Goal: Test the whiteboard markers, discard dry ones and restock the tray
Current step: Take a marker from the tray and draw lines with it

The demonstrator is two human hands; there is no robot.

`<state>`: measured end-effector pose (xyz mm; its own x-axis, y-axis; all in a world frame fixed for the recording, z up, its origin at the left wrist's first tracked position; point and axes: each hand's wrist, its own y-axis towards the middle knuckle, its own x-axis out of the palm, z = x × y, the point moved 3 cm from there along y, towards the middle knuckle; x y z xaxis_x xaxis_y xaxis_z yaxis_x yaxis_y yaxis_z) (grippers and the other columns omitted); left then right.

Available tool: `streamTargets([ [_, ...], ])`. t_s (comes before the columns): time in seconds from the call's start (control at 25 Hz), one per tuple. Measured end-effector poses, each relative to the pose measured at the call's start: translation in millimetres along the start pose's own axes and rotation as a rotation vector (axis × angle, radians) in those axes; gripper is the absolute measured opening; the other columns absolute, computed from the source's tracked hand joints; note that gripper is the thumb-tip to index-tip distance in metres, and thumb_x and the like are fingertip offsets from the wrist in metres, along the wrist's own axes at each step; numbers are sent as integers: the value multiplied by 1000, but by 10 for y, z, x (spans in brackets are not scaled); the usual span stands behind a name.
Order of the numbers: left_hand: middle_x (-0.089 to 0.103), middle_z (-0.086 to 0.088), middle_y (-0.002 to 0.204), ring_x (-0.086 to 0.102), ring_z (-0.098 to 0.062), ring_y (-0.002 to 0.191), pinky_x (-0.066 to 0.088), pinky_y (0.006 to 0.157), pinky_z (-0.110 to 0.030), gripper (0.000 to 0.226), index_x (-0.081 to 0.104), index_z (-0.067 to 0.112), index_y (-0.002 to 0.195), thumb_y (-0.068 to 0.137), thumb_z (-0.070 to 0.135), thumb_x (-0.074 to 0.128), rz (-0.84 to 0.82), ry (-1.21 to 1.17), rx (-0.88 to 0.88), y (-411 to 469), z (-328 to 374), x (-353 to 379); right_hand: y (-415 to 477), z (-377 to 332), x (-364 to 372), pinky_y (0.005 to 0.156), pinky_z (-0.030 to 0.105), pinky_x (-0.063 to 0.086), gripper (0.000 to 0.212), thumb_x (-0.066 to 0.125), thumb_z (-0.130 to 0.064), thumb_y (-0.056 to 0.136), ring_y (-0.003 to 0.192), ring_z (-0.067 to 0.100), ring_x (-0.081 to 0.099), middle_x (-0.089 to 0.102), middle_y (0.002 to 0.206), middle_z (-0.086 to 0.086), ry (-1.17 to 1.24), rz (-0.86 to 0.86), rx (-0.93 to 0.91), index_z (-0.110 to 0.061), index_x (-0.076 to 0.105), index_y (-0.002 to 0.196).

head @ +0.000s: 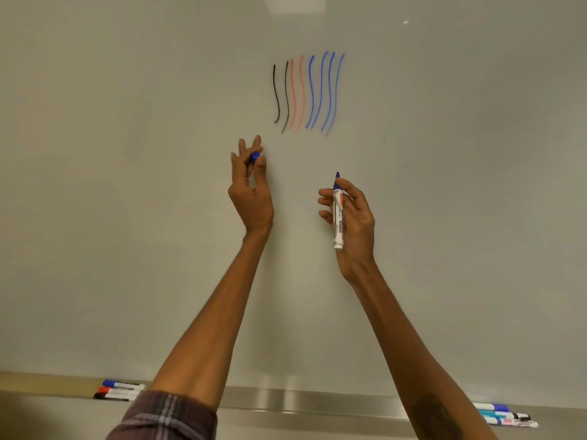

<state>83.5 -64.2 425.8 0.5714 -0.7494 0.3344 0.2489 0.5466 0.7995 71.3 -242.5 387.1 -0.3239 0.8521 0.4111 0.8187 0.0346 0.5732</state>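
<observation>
With eight test strokes [308, 92] already on the whiteboard [127, 154], my right hand [349, 217] grips an uncapped blue marker [338, 214], my left hand [251, 185] at 9 o'clock pinches its cap [255, 156], and tray [317, 403] restocking remains.

Dim, even light; a ceiling panel glares on the whiteboard [127, 154] (top centre), edges soft and bowed.

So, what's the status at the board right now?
Left hand pinches small blue cap. Right hand grips uncapped blue-tipped white marker, tip up, off the whiteboard. Nothing in the way.
</observation>
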Motion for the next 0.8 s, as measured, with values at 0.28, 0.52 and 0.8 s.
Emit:
streamTargets([
  [0.28, 46, -7, 151, 31, -17, 148, 14, 125, -31, 35, 55, 0, 130, 106, 22, 43, -56, 87, 118, 403, -144, 202, 220, -200, 36, 75, 33, 48, 26, 43, -23, 103, 88, 20, 59, 68, 104, 14, 85, 14, -88, -11, 59, 120],
  [0.52, 44, -9, 153, 27, -24, 149, 15, 124, -28, 42, 52, -3, 133, 107, 27, 37, -48, 178, 147, 428, -346, 218, 537, -362, 53, 65, 31, 50, 22, 52, -13, 99, 70, 19, 58, 65, 84, 12, -108, 158, -217, -4, 63, 115],
  [0.8, 47, -10, 151, 32, -21, 148, 18, 124, -35, 39, 52, -3, 135, 107, 20, 39, -28, 232, 239, 413, -358, 214, 1007, -825, 318, 68, 23, 52, 21, 66, -13, 90, 77, 7, 65, 70, 90, 0, -434, 292, -581, -4, 67, 109],
])
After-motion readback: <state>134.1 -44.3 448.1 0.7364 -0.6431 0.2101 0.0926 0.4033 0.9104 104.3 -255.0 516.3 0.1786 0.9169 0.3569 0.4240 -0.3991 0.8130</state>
